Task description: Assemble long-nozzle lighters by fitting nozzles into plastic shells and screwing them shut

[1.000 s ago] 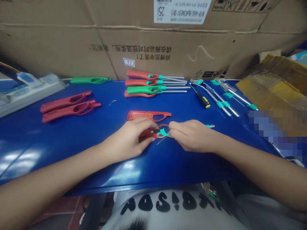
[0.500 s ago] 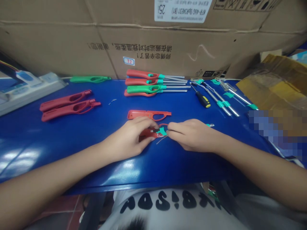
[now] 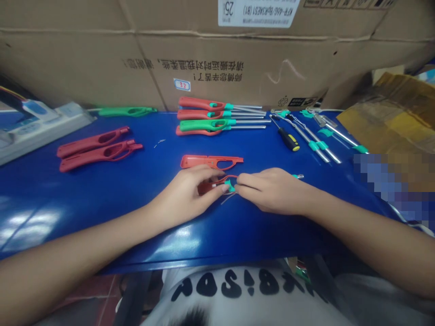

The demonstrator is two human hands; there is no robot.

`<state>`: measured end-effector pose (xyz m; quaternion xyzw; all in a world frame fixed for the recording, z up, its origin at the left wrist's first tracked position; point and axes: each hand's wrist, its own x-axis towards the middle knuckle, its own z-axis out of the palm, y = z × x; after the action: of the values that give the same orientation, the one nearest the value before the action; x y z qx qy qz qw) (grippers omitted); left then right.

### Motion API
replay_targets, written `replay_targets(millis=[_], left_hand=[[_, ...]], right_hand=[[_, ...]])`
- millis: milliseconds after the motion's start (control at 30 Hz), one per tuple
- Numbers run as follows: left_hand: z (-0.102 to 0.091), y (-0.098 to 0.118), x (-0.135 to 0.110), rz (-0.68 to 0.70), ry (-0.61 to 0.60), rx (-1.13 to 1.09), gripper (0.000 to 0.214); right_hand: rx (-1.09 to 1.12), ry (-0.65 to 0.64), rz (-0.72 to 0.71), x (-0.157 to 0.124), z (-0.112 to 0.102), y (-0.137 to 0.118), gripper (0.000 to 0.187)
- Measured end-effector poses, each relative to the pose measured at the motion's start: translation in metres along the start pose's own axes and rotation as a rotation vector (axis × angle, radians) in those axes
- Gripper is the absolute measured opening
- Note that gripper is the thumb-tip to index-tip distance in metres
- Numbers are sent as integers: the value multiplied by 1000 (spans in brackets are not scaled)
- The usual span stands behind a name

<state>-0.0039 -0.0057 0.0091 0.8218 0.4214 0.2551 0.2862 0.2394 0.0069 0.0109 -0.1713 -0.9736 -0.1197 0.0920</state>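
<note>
My left hand (image 3: pixel 188 194) presses down on a red lighter shell half (image 3: pixel 207 185) lying on the blue table (image 3: pixel 102 203), thumb and fingers closed around it. My right hand (image 3: pixel 272 190) pinches a metal tube with a teal collar (image 3: pixel 230 184) against that shell; the tube's tip (image 3: pixel 298 176) pokes out past my knuckles. A thin wire trails below the collar. A second red shell half (image 3: pixel 210 161) lies just beyond my hands.
Finished red and green lighters (image 3: pixel 217 117) lie in a row at the back. Two red shells (image 3: pixel 97 149) and a green shell (image 3: pixel 127 110) sit left. A yellow-black screwdriver (image 3: pixel 288 139) and tubes (image 3: pixel 319 145) lie right. Cardboard boxes (image 3: pixel 204 54) wall the rear.
My left fingers have closed further over the red shell and now cover most of the teal collar. Both hands stay in place.
</note>
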Motion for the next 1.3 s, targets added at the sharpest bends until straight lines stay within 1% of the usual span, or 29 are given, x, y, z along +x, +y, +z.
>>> replay_targets(millis=[233, 400, 533, 667, 767, 800, 900, 967, 1067, 1300], left_hand=[[2, 3, -1, -2, -4, 24, 17], [3, 1, -1, -29, 0, -8, 17], [4, 1, -1, -44, 10, -10, 16], [4, 1, -1, -27, 26, 4, 14], [3, 1, 0, -9, 40, 38, 15], [3, 1, 0, -6, 41, 50, 15], [2, 0, -1, -5, 47, 71, 13], [2, 0, -2, 0, 57, 75, 12], [3, 1, -2, 15, 70, 90, 11], [2, -3, -1, 78, 83, 110, 14]], right_hand=[[9, 28, 26, -2, 2, -2, 28], [17, 46, 42, -3, 3, -2, 28], [69, 55, 45, -2, 2, -2, 25], [107, 42, 107, -2, 1, -3, 26], [249, 86, 214, -1, 1, -2, 21], [326, 100, 258, -1, 2, -1, 23], [500, 119, 353, 1, 3, 0, 38], [522, 125, 360, 2, 5, 0, 39], [512, 122, 344, 2, 7, -1, 33], [544, 49, 360, 1, 5, -1, 34]])
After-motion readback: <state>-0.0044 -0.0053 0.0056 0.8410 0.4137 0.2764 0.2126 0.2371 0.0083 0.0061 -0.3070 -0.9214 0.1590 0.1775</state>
